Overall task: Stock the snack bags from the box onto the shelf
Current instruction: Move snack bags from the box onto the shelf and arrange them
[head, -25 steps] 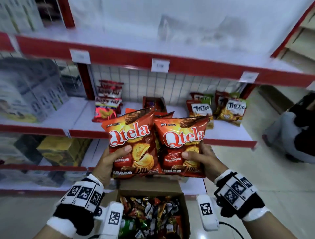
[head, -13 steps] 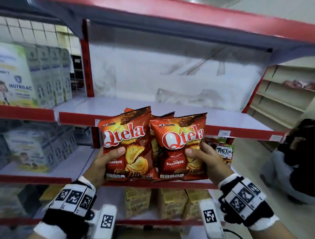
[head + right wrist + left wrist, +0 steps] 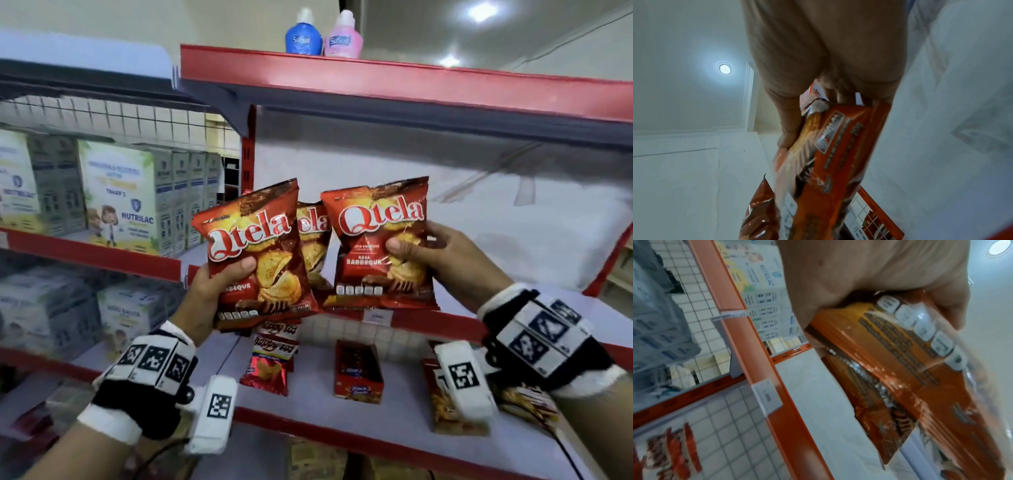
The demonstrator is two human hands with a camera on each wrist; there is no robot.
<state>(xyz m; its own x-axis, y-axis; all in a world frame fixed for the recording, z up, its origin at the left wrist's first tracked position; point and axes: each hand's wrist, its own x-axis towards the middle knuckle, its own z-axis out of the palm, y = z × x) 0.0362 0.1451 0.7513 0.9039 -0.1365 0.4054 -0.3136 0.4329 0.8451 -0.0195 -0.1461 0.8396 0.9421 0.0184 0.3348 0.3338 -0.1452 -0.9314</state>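
Bare white shelf (image 3: 496,260), Qtela bags (image 3: 380,246) held at its red edge (image 3: 428,320)

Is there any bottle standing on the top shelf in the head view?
Yes, a blue bottle and a pink bottle stand side by side on the top shelf.

You're in a shop: red-edged shelves (image 3: 394,80) with price tags (image 3: 377,317), stocked milk cartons (image 3: 120,198) and snack packets (image 3: 270,359).
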